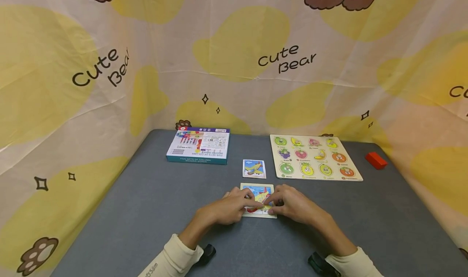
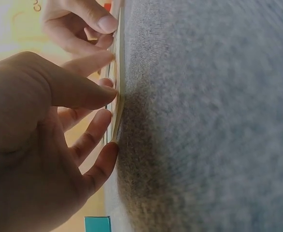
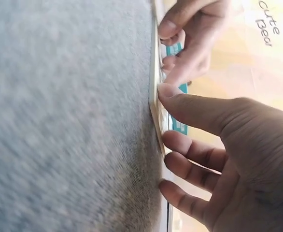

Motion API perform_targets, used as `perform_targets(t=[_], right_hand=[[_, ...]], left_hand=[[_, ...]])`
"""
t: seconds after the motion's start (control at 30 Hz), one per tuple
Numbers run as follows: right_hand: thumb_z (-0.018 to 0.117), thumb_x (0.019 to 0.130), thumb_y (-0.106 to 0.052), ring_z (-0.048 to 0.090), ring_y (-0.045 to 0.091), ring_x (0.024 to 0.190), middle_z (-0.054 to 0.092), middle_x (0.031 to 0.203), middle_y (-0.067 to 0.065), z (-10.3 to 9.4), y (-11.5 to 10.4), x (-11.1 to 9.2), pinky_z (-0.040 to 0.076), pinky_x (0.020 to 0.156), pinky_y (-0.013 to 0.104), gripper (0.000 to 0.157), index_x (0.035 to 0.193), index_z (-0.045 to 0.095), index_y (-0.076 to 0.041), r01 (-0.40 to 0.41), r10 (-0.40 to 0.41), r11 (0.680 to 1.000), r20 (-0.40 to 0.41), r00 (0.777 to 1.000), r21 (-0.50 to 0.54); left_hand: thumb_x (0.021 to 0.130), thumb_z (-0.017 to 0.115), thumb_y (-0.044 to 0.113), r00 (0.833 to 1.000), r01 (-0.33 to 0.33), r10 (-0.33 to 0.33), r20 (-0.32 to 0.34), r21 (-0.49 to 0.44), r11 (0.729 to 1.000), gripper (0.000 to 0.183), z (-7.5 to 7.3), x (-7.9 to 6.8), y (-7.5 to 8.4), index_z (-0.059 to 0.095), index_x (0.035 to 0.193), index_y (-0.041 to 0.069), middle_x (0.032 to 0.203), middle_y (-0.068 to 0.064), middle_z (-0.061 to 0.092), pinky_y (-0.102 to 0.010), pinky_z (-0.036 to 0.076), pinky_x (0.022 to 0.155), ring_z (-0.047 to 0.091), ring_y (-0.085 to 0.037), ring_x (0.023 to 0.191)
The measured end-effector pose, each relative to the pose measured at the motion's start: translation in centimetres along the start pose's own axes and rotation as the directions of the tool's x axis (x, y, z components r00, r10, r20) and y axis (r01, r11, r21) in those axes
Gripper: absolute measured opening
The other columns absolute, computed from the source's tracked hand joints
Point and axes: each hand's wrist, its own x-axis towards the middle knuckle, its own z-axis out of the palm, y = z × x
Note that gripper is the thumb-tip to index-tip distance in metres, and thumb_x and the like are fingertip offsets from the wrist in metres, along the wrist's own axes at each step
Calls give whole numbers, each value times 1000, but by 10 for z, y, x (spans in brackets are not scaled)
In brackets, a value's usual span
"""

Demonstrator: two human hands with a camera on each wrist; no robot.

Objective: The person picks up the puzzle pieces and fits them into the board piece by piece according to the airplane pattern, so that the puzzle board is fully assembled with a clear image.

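Observation:
A small jigsaw puzzle board [image 1: 261, 191] with a yellow airplane picture lies flat on the table. My left hand [image 1: 231, 206] rests over its left side, the index finger reaching across the picture. From the other side, my right hand [image 1: 292, 202] touches the puzzle with thumb and fingers. In the left wrist view the thumb and fingertips of the left hand [image 2: 49, 106] meet the board's pale edge [image 2: 120, 72]. The right wrist view has the right hand [image 3: 228, 150] spread along the same board. A matching airplane card [image 1: 254, 168] lies just behind it. The fingers cover part of the picture.
A flat teal-edged box [image 1: 199, 147] lies at the back left of the grey table [image 1: 146, 212]. At the back right is a fruit picture board [image 1: 314, 155], with a red block [image 1: 375, 160] beyond its right edge. A printed cloth [image 1: 234, 57] hangs behind.

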Motion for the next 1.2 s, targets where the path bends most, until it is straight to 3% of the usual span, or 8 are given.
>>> perform_targets(t=[0.23, 0.4, 0.53, 0.63, 0.73, 0.87, 1.1, 1.2], right_hand=[[85, 91, -19, 53, 4, 77, 59, 82, -13, 0, 6, 1, 46, 68, 25, 23, 112, 81, -12, -37, 38, 999, -34, 999, 30], [86, 89, -18, 53, 3, 76, 60, 82, -13, 1, 4, 2, 47, 68, 25, 22, 110, 81, -11, -57, 59, 997, -41, 997, 42], [86, 89, -17, 52, 3, 76, 60, 82, -12, 1, 2, 2, 47, 68, 25, 21, 109, 81, -11, -69, 71, 997, -34, 997, 47], [86, 90, -17, 52, 2, 76, 61, 83, -10, 1, 2, 2, 47, 68, 25, 21, 109, 80, -11, -68, 69, 996, -29, 997, 54], [85, 90, -17, 53, 2, 77, 61, 83, -10, 1, 2, 2, 47, 68, 25, 21, 109, 80, -11, -66, 67, 996, -25, 997, 64], [83, 93, -22, 53, 3, 77, 61, 84, -11, -1, 5, -1, 47, 69, 25, 23, 113, 79, -10, -38, 39, 997, -17, 999, 74], [73, 101, -41, 56, 2, 82, 63, 90, -13, -12, 14, -15, 49, 73, 27, 32, 116, 78, -13, -56, 59, 996, -31, 998, 68], [72, 100, -45, 57, 2, 84, 65, 93, -14, -21, 20, -26, 50, 76, 27, 33, 114, 78, -16, -82, 84, 996, -54, 995, 34]], left_hand=[[106, 49, -2, 1000, 8, -8, 11, 0, 1000, 58, 0, 1, 1, 68, 142, 39, 123, 11, 59, -32, 35, 83, 42, -10, 97], [96, 54, -13, 999, -21, 22, 40, -25, 999, 68, -1, 2, 5, 69, 143, 34, 141, 15, 60, -32, 36, 93, 47, -10, 119], [92, 54, -15, 997, -50, 53, 49, -55, 997, 71, 2, 3, 4, 67, 145, 31, 150, 17, 58, -32, 33, 89, 46, -10, 126], [103, 55, 0, 996, -76, 79, 36, -60, 995, 54, 7, 3, 1, 66, 146, 30, 152, 17, 57, -33, 32, 88, 46, -11, 127], [110, 55, 25, 994, -102, 105, 37, -60, 993, 40, 9, 3, -3, 64, 149, 31, 154, 18, 54, -35, 33, 89, 44, -13, 130], [109, 50, 55, 993, -91, 96, 63, -82, 993, 48, 15, 7, -10, 58, 153, 37, 156, 23, 49, -35, 32, 91, 40, -13, 134], [107, 48, 63, 993, -3, 8, 120, -47, 999, 56, 5, 3, 10, 59, 153, 33, 158, 21, 47, -36, 32, 95, 38, -14, 138], [106, 48, 65, 994, 37, -34, 104, -27, 999, 59, 4, 1, 17, 58, 153, 32, 159, 20, 48, -37, 33, 97, 39, -16, 139]])
